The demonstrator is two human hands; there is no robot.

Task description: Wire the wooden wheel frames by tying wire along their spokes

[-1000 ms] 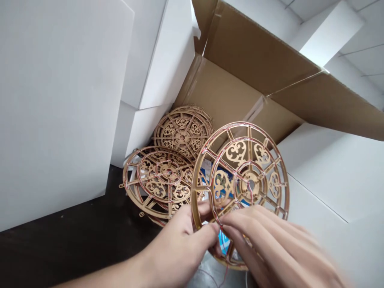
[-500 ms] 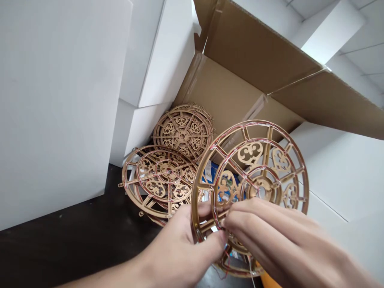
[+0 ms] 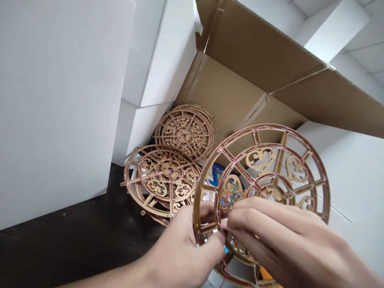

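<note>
Item: gold openwork wheel [image 3: 268, 188], red and white wires along its rings; raised in front of the worktop [image 3: 75, 240], tilted.

Left hand [image 3: 192, 240]: clamped on the wheel's near rim, thumb in front, fingers behind.

Right hand [image 3: 279, 240]: fingers together, tips at the inner ring beside the left thumb; whether they pinch ring or wire, cannot tell. Covers the wheel's lower right and part of its hub.

Surroundings: pile of similar wheels [image 3: 169, 172] on the worktop, partly behind the left hand; further stack of wheels [image 3: 180, 138] behind it, by open cardboard [image 3: 228, 88]. Blue packet [image 3: 219, 172], partly screened by the held wheel. White panel [image 3: 60, 100], left. Orange object [image 3: 265, 274], low, mostly hidden by the right hand.

Against one second earlier: held wheel reaches further right and looks larger; hub, then clear of the right hand, now partly covered; orange object newly visible; pile and stack unchanged.
</note>
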